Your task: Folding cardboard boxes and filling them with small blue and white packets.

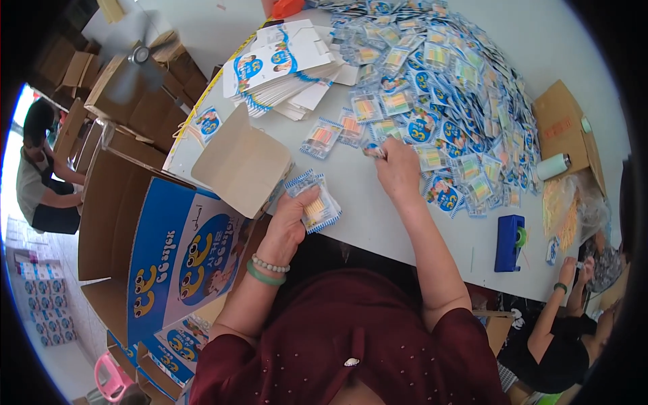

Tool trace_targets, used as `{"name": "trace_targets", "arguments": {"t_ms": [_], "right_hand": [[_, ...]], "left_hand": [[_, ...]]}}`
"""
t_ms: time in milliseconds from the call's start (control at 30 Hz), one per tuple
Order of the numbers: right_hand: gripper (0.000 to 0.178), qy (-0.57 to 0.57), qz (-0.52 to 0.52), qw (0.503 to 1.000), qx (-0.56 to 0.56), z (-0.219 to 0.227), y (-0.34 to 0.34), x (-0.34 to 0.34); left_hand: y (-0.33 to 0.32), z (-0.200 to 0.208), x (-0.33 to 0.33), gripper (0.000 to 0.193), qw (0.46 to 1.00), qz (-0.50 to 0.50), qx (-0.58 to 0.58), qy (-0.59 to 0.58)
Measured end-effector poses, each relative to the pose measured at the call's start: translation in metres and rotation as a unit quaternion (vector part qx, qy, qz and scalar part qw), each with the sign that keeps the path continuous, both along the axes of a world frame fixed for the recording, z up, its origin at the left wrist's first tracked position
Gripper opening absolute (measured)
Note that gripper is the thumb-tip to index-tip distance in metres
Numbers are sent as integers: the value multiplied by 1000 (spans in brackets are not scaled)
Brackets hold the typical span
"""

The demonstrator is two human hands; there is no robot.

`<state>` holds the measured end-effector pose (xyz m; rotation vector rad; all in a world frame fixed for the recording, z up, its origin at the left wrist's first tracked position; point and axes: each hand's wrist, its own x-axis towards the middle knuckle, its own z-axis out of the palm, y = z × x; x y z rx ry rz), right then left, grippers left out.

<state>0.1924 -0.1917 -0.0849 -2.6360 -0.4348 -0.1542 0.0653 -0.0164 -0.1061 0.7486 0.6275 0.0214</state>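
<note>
My left hand (291, 219) is closed around a small stack of blue-edged clear packets (321, 204) with yellowish sticks inside. It is beside an open white carton (236, 162), whose flap stands up at the table's left edge. My right hand (399, 169) pinches one small packet (372, 150), partly hidden by the fingers, at the near edge of a big heap of similar packets (439, 94). Some in the heap show coloured sticks, others a blue printed side. A few loose packets (320, 138) lie between my hands and the heap.
Flattened white-and-blue cartons (283, 64) are stacked at the far left of the table. A large blue printed cardboard box (182, 253) stands open at my left. A blue tape dispenser (509, 244) sits at right, near a co-worker's hands (577, 270). Another person (44, 175) is at far left.
</note>
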Motion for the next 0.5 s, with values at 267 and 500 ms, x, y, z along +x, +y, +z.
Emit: {"name": "trace_targets", "arguments": {"t_ms": [267, 500], "right_hand": [[22, -16, 314, 945, -96, -17, 109, 62], [41, 96, 252, 934, -232, 9, 86, 59]], "left_hand": [[-4, -14, 0, 24, 996, -86, 27, -10], [-1, -14, -1, 26, 996, -75, 32, -23]]}}
